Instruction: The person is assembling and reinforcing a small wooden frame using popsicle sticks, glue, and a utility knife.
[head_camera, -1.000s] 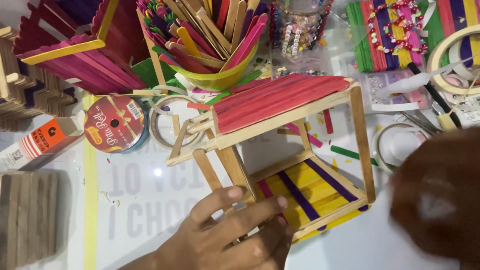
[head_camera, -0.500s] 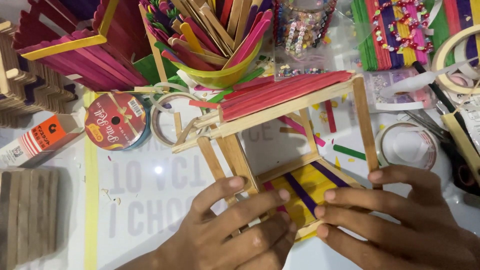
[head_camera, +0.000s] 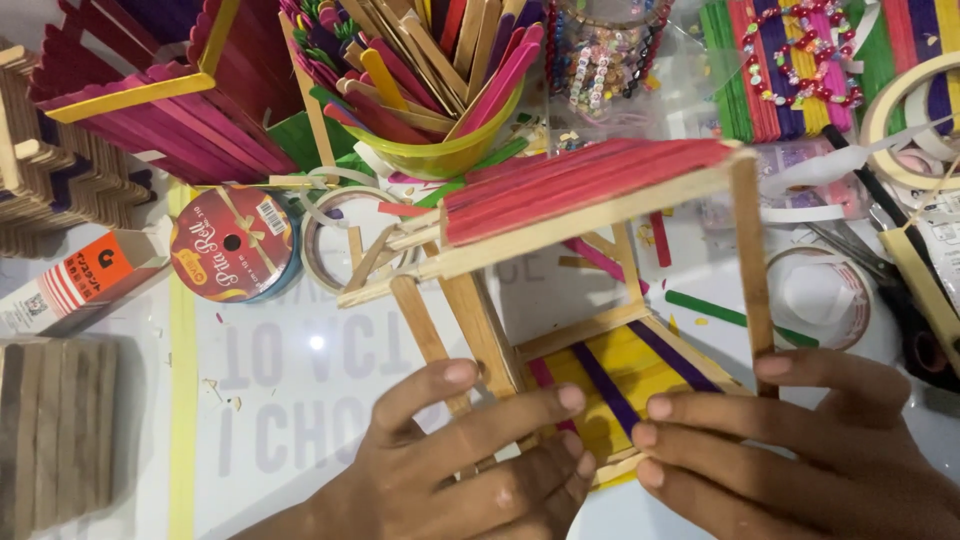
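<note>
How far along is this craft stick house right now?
Done: the stick house has a red roof, plain upright posts and a yellow and purple floor. In hand: the left hand and right hand press on the floor's near edge. Left: the sides between the posts are open, without walls.

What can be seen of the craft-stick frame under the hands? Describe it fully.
The craft-stick frame is a small open box of flat wooden sticks. Plain wood posts join a yellow floor with purple stripes to a top panel of red and pink sticks. It stands on the white table, seen from above. The left hand and right hand press their fingers on its near bottom edge.
</note>
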